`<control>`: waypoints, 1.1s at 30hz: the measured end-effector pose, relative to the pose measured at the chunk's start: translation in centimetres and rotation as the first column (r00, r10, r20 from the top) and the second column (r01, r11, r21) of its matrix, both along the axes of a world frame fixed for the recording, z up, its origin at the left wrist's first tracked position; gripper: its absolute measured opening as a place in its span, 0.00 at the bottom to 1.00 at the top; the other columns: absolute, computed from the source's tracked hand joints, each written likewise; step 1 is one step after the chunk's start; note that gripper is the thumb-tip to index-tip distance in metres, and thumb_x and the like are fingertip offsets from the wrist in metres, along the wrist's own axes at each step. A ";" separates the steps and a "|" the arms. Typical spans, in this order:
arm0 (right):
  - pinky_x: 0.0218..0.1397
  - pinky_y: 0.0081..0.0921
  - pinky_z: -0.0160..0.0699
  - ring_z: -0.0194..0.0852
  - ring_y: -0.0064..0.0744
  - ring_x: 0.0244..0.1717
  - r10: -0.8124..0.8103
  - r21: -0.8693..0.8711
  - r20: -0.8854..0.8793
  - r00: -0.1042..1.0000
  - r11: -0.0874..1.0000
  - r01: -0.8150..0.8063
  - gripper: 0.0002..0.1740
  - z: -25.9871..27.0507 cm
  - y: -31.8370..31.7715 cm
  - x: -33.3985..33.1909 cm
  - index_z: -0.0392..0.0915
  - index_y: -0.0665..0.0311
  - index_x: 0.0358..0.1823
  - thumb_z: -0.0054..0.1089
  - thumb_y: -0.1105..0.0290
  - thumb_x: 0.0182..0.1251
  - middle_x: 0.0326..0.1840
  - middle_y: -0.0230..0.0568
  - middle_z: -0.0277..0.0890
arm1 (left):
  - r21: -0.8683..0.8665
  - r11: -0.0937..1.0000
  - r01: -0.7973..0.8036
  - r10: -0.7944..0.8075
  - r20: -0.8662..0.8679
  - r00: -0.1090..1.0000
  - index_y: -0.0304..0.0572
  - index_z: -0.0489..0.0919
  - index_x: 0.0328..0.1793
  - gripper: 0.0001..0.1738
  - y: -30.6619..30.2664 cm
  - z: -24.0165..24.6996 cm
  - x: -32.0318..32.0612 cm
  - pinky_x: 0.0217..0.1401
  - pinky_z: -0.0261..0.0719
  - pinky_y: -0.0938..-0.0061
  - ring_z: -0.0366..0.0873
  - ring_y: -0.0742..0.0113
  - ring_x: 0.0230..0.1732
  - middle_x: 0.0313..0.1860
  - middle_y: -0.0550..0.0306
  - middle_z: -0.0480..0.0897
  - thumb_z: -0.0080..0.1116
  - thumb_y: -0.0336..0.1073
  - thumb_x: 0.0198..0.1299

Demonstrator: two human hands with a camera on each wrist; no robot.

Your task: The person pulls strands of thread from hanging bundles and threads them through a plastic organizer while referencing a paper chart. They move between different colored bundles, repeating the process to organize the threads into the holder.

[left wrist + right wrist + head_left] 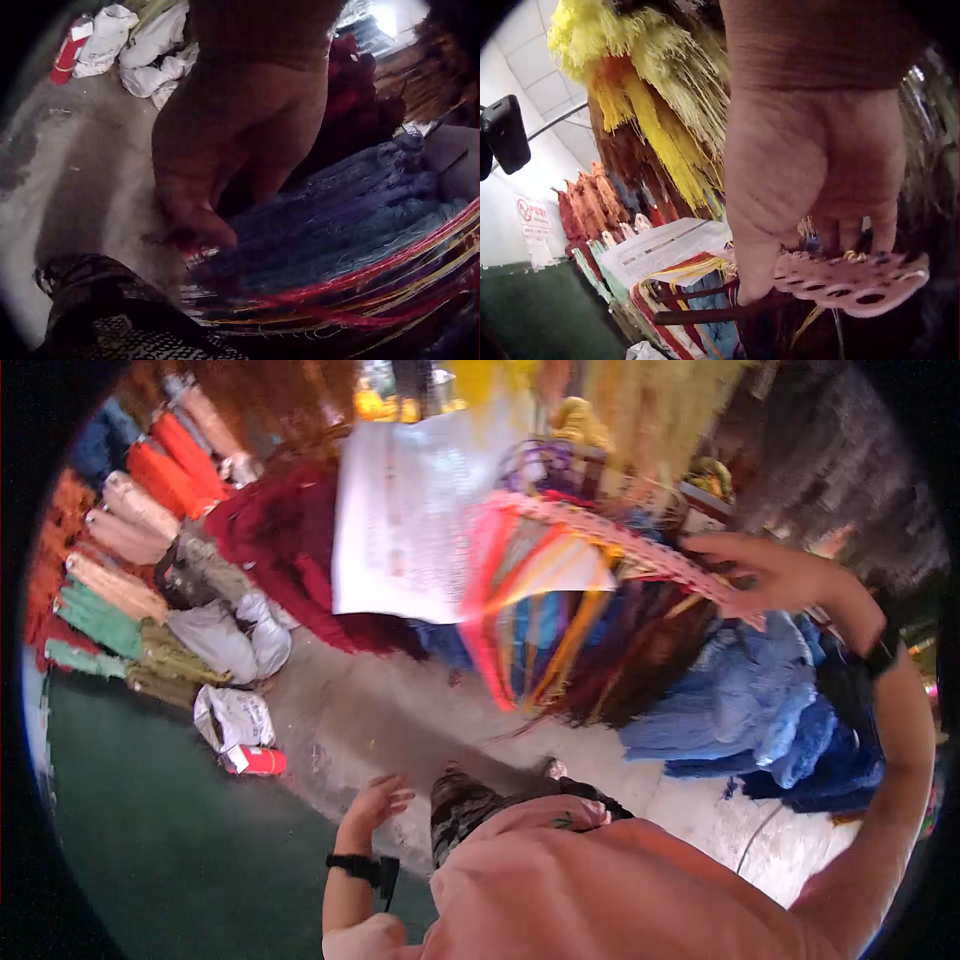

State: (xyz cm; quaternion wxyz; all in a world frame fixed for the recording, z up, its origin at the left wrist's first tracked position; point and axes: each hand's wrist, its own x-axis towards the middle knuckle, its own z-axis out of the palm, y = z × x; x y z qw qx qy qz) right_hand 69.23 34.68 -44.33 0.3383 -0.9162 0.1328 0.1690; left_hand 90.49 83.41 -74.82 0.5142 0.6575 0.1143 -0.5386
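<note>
My right hand grips the right end of a long pink strip with holes; red, orange, yellow and blue threads hang from it. In the right wrist view, the thumb and fingers of this hand are at the holed strip. A white printed sheet lies behind and left of the strip's far end. Low in the head view, my left hand hangs away from the strip with relaxed fingers. The left wrist view shows that hand dark, with nothing visible in it, near blue yarn.
Blue skeins hang at the right, dark red yarn left of the sheet. Bundles of red, pink and green yarn line the far left. White bags and a red cylinder are by the grey floor. Yellow yarn hangs above.
</note>
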 end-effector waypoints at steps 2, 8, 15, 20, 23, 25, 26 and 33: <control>0.60 0.31 0.54 0.49 0.34 0.62 0.060 -0.224 0.041 0.997 0.973 -0.049 0.37 1.7 0.6 -0.7 0.55 0.62 0.59 0.61 0.62 0.48 0.61 0.43 0.53 | -0.091 0.996 -0.012 0.018 0.061 0.998 0.37 0.69 0.50 0.17 -0.8 -0.1 2.9 0.33 0.71 0.81 0.75 0.68 0.36 0.41 0.57 0.76 0.48 0.37 0.56; 0.52 0.33 0.62 0.63 0.34 0.49 -0.302 -0.173 0.358 0.884 0.909 0.380 0.26 7.2 10.1 -2.7 0.67 0.69 0.48 0.57 0.60 0.51 0.50 0.47 0.64 | -0.252 0.942 0.223 -0.120 0.370 0.921 0.40 0.74 0.42 0.12 -4.1 2.7 14.2 0.30 0.69 0.84 0.73 0.77 0.31 0.33 0.60 0.78 0.51 0.37 0.55; 0.32 0.30 0.73 0.75 0.38 0.25 -0.113 0.170 0.536 0.837 0.985 0.024 0.15 1.3 27.0 6.3 0.78 0.68 0.24 0.56 0.60 0.49 0.22 0.42 0.76 | -0.338 0.795 0.503 -0.144 0.701 0.699 0.39 0.74 0.42 0.08 -6.2 6.7 22.7 0.30 0.70 0.84 0.76 0.74 0.31 0.32 0.59 0.78 0.48 0.30 0.56; 0.36 0.27 0.70 0.72 0.33 0.32 -0.191 0.356 0.391 0.900 0.933 0.043 0.08 -10.8 31.4 21.1 0.73 0.68 0.35 0.51 0.72 0.56 0.30 0.43 0.73 | -0.342 0.726 0.597 -0.078 0.821 0.566 0.33 0.74 0.39 0.07 -7.8 6.8 25.8 0.38 0.73 0.81 0.77 0.71 0.36 0.34 0.55 0.79 0.48 0.26 0.55; 0.36 0.19 0.68 0.67 0.21 0.34 -0.440 0.446 0.437 0.784 0.863 0.236 0.10 -15.9 30.2 28.6 0.72 0.71 0.37 0.51 0.71 0.57 0.29 0.37 0.72 | -0.332 0.730 0.597 -0.035 0.855 0.518 0.31 0.74 0.39 0.07 -8.2 6.8 26.6 0.40 0.73 0.81 0.77 0.70 0.38 0.34 0.52 0.79 0.47 0.24 0.53; 0.35 0.17 0.69 0.69 0.23 0.36 -0.568 0.336 0.517 0.641 0.823 0.458 0.13 -17.5 29.4 32.6 0.70 0.70 0.41 0.53 0.71 0.55 0.34 0.40 0.71 | -0.415 0.735 0.537 0.031 0.811 0.585 0.31 0.74 0.38 0.08 -8.8 6.5 26.7 0.39 0.73 0.81 0.77 0.70 0.38 0.34 0.51 0.78 0.48 0.23 0.53; 0.37 0.21 0.69 0.69 0.29 0.39 -0.553 0.283 0.660 0.509 0.810 0.513 0.18 -18.3 29.0 34.8 0.68 0.71 0.43 0.55 0.69 0.53 0.37 0.44 0.69 | -0.451 0.724 0.523 0.073 0.803 0.592 0.32 0.74 0.38 0.08 -9.0 6.1 26.8 0.39 0.73 0.81 0.77 0.70 0.38 0.35 0.51 0.78 0.48 0.23 0.53; 0.48 0.40 0.63 0.60 0.56 0.45 -0.589 0.074 0.745 0.314 0.540 0.838 0.37 -17.6 27.3 45.1 0.57 0.75 0.45 0.64 0.58 0.38 0.43 0.59 0.61 | -0.388 0.726 0.567 0.074 0.864 0.497 0.32 0.74 0.40 0.08 -8.0 6.7 27.9 0.41 0.72 0.81 0.75 0.72 0.39 0.37 0.54 0.77 0.47 0.22 0.54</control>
